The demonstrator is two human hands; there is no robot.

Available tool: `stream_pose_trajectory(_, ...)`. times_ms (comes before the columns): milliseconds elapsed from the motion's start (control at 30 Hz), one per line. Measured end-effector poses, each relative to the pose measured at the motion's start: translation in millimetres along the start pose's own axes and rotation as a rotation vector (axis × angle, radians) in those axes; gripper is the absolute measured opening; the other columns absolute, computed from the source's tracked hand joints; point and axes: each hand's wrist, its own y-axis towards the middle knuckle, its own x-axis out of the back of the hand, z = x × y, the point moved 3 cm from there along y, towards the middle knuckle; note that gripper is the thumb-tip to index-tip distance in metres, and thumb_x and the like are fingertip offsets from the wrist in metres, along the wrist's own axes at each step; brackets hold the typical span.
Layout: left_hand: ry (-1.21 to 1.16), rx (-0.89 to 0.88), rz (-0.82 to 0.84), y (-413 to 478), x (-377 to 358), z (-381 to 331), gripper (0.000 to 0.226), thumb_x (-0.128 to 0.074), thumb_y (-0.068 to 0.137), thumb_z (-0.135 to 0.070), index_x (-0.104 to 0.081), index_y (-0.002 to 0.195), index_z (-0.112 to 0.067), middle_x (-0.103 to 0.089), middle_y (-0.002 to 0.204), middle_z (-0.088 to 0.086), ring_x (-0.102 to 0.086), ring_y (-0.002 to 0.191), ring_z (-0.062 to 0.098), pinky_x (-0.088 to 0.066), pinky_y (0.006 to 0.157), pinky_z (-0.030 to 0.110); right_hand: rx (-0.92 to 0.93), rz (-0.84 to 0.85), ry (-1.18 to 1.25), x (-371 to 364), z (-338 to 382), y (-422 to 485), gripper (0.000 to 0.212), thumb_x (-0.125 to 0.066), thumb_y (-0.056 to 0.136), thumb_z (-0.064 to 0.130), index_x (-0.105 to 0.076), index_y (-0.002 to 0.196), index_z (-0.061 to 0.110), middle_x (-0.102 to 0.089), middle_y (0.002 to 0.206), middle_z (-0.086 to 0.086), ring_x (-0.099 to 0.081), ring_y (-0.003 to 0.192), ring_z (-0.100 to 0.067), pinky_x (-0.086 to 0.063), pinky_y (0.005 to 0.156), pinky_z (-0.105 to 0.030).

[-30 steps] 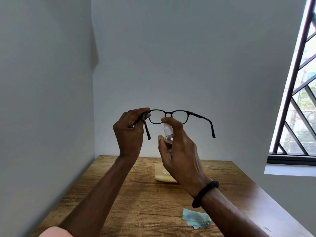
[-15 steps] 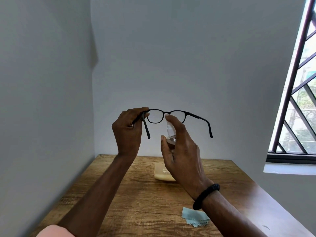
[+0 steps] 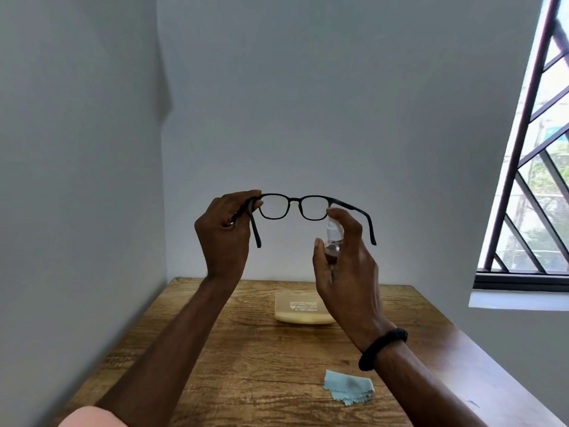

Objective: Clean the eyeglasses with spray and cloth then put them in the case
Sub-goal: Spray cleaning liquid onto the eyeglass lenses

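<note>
Eyeglasses [image 3: 292, 206] in left hand [image 3: 223, 232], spray bottle [image 3: 333, 238] in right hand [image 3: 346, 266]

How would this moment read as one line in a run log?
step: spraying lenses | left hand: holds eyeglasses raised | right hand: holds spray bottle | blue cloth, case: on table
</note>
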Motion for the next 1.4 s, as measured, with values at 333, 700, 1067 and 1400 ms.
stream_pose_trajectory(333,0.018,-0.007,-0.011,0.3,-0.7,-3.6,0.026,-0.067,0.091,0.009,-0.076,0.109,-0.007,-0.077,0.1,0.002,-0.076,0.099,0.019,-0.063,0.081,0.052,0.056,0.013,0.008,1.1,3.1,-4.1,0.063,-0.062,0.097,0.015,-0.027,0.145,0.033,-0.053,0.09,0.011,-0.054,0.057,0.003,-0.042,0.054,-0.003)
stream_pose_trajectory(700,0.035,-0.006,-0.017,-1.6,0.3,-3.7,0.029,-0.066,0.09,0.011,-0.076,0.109,-0.009,-0.076,0.1,-0.001,-0.076,0.099,0.017,-0.063,0.08,0.051,0.188,0.059,0.045,2.9,-5.1,-15.2,0.065,-0.067,0.095,0.014,-0.027,0.145,0.028,-0.052,0.09,0.009,-0.051,0.052,-0.001,-0.045,0.052,-0.008)
stream_pose_trajectory(1067,0.041,-0.002,-0.018,-7.4,3.0,-6.8,0.023,-0.066,0.092,0.003,-0.077,0.109,-0.007,-0.077,0.099,0.001,-0.076,0.099,0.019,-0.064,0.08,0.049,-0.398,0.218,0.249,-0.5,-128.5,-55.8,0.051,-0.057,0.102,0.02,-0.028,0.139,0.042,-0.057,0.102,-0.008,-0.063,0.092,-0.026,-0.055,0.077,-0.039)
stream_pose_trajectory(1400,0.031,0.034,0.0,-17.8,4.9,-2.1,0.021,-0.067,0.093,-0.001,-0.077,0.109,-0.009,-0.078,0.1,0.004,-0.076,0.099,0.016,-0.063,0.078,0.052,-0.592,0.277,0.176,-15.5,-163.3,-95.4,0.045,-0.057,0.102,0.016,-0.033,0.139,0.022,-0.052,0.112,-0.007,-0.055,0.091,-0.018,-0.042,0.067,-0.026)
